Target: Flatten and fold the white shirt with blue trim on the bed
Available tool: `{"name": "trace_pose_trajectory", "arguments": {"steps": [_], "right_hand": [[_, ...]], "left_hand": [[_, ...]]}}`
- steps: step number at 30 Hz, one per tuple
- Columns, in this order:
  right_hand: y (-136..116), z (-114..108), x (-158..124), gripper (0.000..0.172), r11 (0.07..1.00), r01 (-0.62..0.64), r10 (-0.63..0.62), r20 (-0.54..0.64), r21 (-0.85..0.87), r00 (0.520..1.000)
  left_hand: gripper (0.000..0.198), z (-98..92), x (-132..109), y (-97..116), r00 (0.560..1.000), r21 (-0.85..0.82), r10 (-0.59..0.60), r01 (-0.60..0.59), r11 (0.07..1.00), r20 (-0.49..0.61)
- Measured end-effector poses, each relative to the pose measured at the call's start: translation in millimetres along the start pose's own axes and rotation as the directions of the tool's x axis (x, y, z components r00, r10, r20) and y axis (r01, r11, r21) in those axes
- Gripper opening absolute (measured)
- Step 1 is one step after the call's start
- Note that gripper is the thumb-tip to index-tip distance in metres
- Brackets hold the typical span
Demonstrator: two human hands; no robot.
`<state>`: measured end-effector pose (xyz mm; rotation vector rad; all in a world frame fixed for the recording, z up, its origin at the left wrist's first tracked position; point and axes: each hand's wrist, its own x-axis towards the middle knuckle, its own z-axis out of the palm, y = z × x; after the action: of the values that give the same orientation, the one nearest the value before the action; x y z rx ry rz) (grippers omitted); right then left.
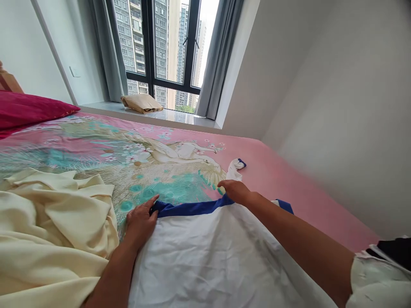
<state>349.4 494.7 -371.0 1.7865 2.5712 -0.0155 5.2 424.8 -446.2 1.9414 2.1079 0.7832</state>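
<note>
My left hand (141, 221) and right hand (236, 191) pinch this likely soft, light white cloth (205, 252) by its blue border (192, 209), short of the bed's far edge (242, 140).

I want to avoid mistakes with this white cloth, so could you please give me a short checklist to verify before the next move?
1. Left hand at the left end of the blue edge: ok.
2. Right hand at its right end: ok.
3. White cloth free of creases: not ok, wrinkles show.
4. White cloth clear of the cream cloth: cannot tell, the left forearm hides part of the space between.
5. Near end of the white cloth flat: cannot tell, outside the picture.
</note>
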Motion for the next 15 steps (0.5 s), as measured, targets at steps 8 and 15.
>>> {"name": "trace_pose_trajectory", "arguments": {"steps": [8, 15], "right_hand": [[26, 24, -2, 0.036, 0.993, -0.006, 0.017, 0.092, -0.119, 0.996], [46, 27, -27, 0.028, 0.991, -0.083, 0.081, -0.016, -0.103, 0.997]], "left_hand": [[0.031, -10.1, -2, 2, 0.994, -0.285, -0.086, 0.103, 0.953, 0.072], [0.051, -39.3, 2, 14, 0.979, -0.829, -0.168, 0.191, 0.525, 0.119]]}}
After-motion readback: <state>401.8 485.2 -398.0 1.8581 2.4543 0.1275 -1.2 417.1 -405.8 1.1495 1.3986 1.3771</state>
